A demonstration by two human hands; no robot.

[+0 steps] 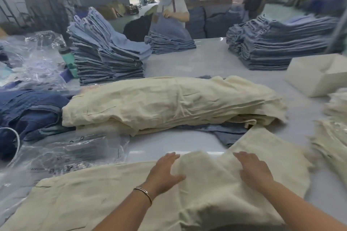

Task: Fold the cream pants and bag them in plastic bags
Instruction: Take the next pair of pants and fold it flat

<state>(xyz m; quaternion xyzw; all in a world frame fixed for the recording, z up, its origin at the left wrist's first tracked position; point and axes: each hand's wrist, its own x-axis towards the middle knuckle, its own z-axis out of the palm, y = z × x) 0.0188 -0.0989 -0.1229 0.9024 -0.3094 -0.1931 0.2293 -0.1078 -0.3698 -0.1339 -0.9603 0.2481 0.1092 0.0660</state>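
Observation:
A pair of cream pants (78, 199) lies spread across the near edge of the white table (206, 58), with a raised fold of cloth in the middle. My left hand (165, 169) rests flat on the left side of that fold, fingers apart. My right hand (253, 169) presses flat on its right side, fingers apart. Behind them lies a thick pile of cream pants (169, 103). Clear plastic bags (71, 154) lie flat on the table to the left of my left hand.
Dark blue garments (30, 110) lie at the left. Tall stacks of folded blue garments (105, 58) (277, 43) stand behind. A cream box (317, 75) and more cream cloth (332, 137) sit at the right. A person (169, 13) works across the table. A green bottle (68, 58) stands among crumpled plastic.

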